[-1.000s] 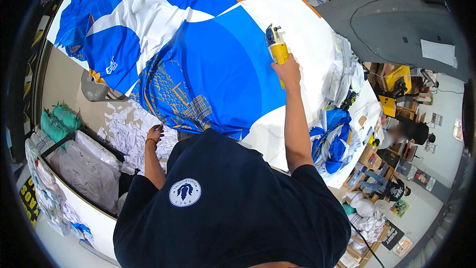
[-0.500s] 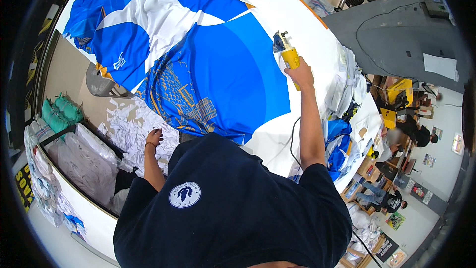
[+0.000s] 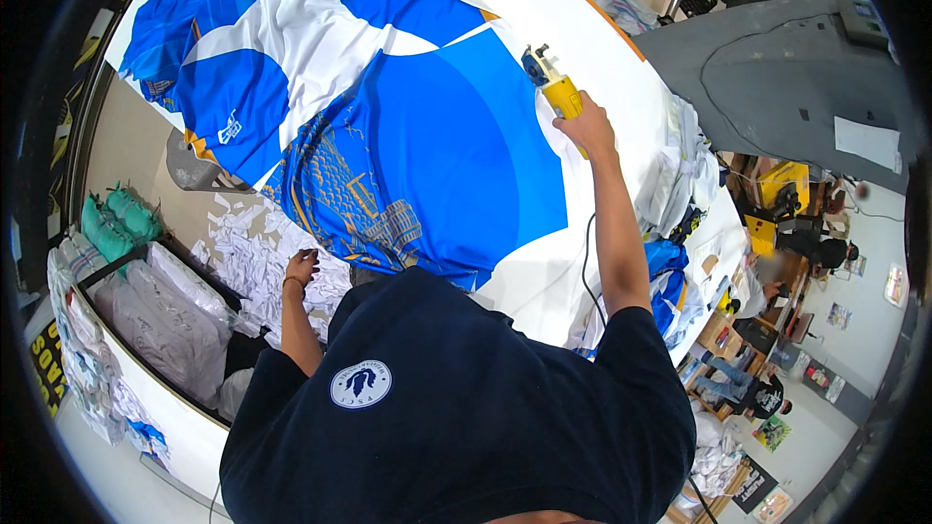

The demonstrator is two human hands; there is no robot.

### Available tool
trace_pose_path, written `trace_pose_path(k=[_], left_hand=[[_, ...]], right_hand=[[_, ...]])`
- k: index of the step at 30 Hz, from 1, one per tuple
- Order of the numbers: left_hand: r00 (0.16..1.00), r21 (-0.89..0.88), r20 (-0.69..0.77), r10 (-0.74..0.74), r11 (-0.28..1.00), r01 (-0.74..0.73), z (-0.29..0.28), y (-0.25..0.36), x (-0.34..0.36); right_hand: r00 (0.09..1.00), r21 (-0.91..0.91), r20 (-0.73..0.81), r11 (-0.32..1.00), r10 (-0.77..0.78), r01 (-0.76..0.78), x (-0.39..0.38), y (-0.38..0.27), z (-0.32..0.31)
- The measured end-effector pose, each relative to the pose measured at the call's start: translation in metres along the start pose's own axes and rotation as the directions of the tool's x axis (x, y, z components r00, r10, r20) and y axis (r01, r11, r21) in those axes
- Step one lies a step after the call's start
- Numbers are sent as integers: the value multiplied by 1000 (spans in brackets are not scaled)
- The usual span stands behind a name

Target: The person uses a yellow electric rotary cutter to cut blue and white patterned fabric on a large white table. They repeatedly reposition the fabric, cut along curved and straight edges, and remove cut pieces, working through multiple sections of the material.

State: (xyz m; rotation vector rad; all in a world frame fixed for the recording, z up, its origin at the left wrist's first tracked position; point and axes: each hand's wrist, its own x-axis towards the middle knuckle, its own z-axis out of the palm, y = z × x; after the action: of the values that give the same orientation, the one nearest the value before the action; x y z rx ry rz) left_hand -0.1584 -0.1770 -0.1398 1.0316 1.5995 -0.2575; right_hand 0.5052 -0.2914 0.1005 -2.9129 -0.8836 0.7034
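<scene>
My right hand (image 3: 590,128) is wrapped round the yellow body of an electric rotary fabric cutter (image 3: 561,97). Its blade end points to the far left, just beyond the right edge of a cut blue fabric panel (image 3: 451,146). That panel lies on the white table (image 3: 592,34), with a gold-patterned, rumpled side toward the left. My left hand (image 3: 302,268) hangs low by the table's near left edge, fingers loosely bent and apart, holding nothing visible. More blue and white printed fabric (image 3: 320,19) spreads across the far left of the table.
White scraps (image 3: 254,252) litter the floor at the left. Near them stands a bin (image 3: 165,315) of plastic-wrapped bundles, with green bags (image 3: 121,218) behind. Piled fabric (image 3: 670,175) lines the table's right side. The cutter's black cord (image 3: 587,262) runs beside my right forearm. Other people work far right.
My right hand and the cutter have moved slightly farther away, the blade end shifting a little left, off the panel's edge. My left hand and the blue panel stay nearly in place.
</scene>
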Motion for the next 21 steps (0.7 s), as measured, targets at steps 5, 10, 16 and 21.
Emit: trace_pose_path(k=[5, 10, 16, 21], left_hand=[[999, -17, -35, -8, 1000, 8, -7, 7, 1], [998, -48, -38, -41, 998, 39, -6, 2, -4], [998, -87, 4, -70, 994, 70, -1, -21, -7], [998, -84, 3, -70, 994, 70, 2, -24, -6]], right_hand=[[999, -13, 20, 999, -43, 43, 20, -25, -11], [998, -9, -27, 999, -51, 51, 36, -48, -14], [996, -28, -24, 996, -82, 81, 64, -67, -15], [996, -50, -11, 994, -93, 93, 75, -80, -18]])
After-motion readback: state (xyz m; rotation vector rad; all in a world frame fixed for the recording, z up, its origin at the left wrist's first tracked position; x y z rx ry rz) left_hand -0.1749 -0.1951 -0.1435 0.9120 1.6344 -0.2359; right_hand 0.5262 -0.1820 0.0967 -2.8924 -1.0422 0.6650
